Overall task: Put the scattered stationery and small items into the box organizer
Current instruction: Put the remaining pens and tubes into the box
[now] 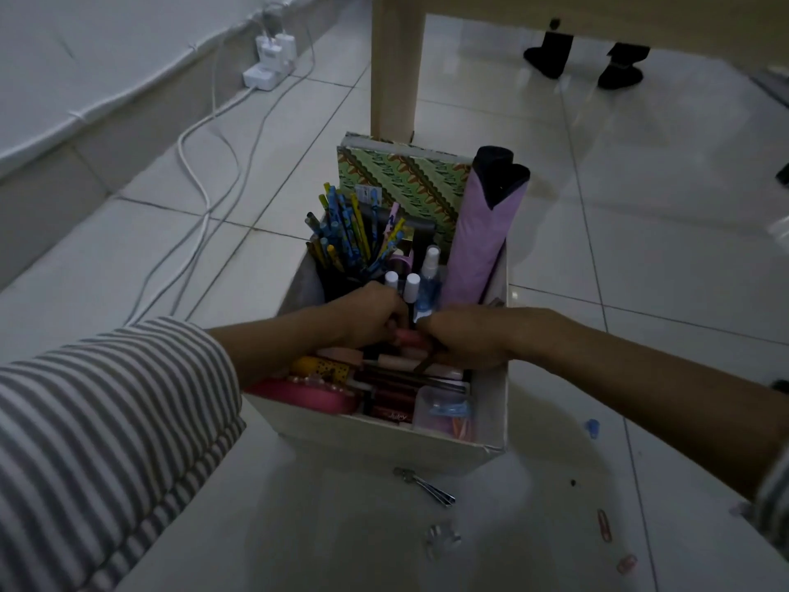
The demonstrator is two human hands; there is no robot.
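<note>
- Left hand (375, 316): fingers curled, gripping one end of a pink tube (410, 337) inside the box (495, 403).
- Right hand (467, 335): curled, touching the tube; grip unclear.

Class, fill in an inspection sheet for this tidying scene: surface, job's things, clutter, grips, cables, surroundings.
Surface: pale tiled floor.
Job's things: white box organizer holds pencils, patterned notebook, spray bottle; hair pins, red paper clip, pink paper clip lie loose on the floor.
Clutter: nothing seen.
Grips: left hand and right hand meet inside the box, fingers curled; what they hold is unclear.
Cables: white cables run to a power strip.
Surroundings: table leg behind the box; another person's feet beyond.
</note>
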